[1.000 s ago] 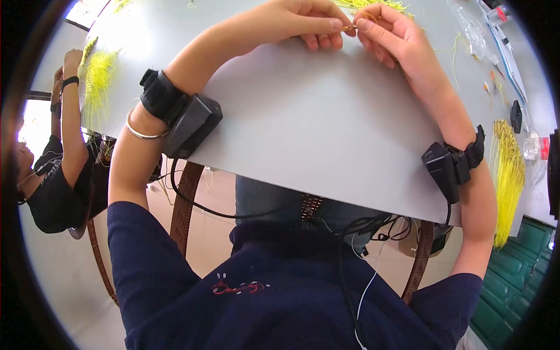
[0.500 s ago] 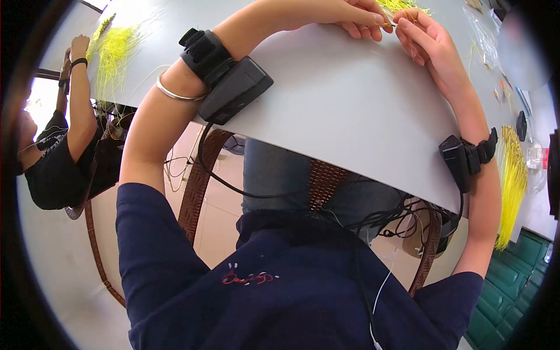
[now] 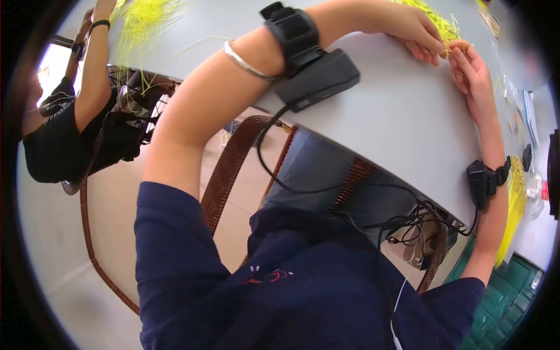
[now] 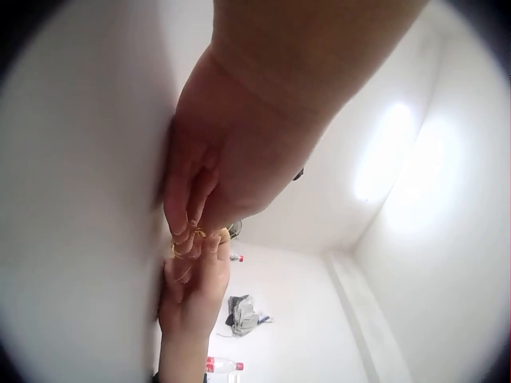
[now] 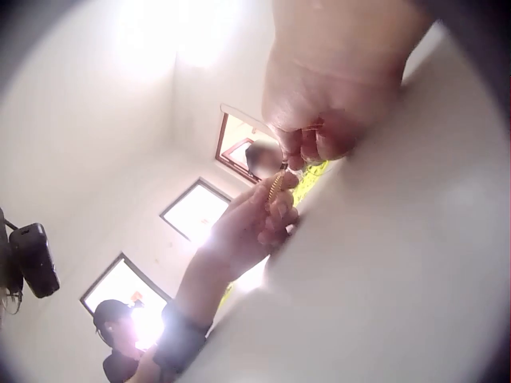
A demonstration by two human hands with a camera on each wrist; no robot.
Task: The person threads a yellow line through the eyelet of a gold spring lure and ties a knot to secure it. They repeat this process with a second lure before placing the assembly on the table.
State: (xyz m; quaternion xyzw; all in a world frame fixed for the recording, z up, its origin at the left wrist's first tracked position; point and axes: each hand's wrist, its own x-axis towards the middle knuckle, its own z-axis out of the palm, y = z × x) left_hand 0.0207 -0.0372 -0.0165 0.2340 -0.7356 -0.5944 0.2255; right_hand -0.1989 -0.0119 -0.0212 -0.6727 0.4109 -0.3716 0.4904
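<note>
A small yellow ribbed piece is pinched between thumb and fingers of the left hand, as the right wrist view shows. Close against it is the right hand, its fingers curled and thumb and fingertip pinching a thin yellow strand. In the head view the left hand and right hand meet fingertip to fingertip over the far part of the grey table. The left wrist view shows thin yellow loops at the touching fingertips. Just beyond the hands lies a bundle of yellow-green strands.
More yellow strands lie at the far left and right of the table. A black object and a bottle stand at the right. Another person sits at the left. Black cables hang below the table edge.
In the head view, both hands have shifted to the right and slightly down together as the whole view turned. Their fingertips remain close together, pinching the small piece and strand.
</note>
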